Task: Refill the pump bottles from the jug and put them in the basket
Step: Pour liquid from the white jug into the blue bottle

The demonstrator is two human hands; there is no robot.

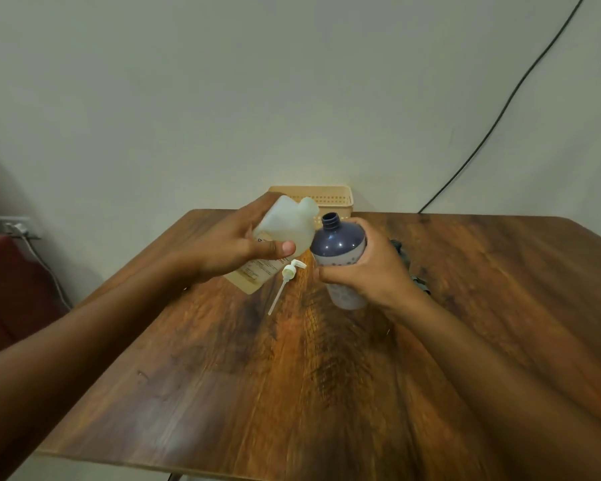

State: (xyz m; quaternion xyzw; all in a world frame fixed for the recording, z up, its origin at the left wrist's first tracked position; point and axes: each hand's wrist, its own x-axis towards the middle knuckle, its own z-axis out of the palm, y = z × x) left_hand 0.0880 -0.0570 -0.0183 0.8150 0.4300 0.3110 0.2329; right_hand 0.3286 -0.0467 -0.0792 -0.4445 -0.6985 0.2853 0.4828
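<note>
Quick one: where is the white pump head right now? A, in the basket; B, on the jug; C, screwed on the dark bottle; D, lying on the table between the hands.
D: the pump head lies on the table, its tube pointing toward the camera, and the dark bottle has an open neck.

A black cable crosses the wall behind the wooden table.

Jug left of bottle, basket behind, pump between.
</note>
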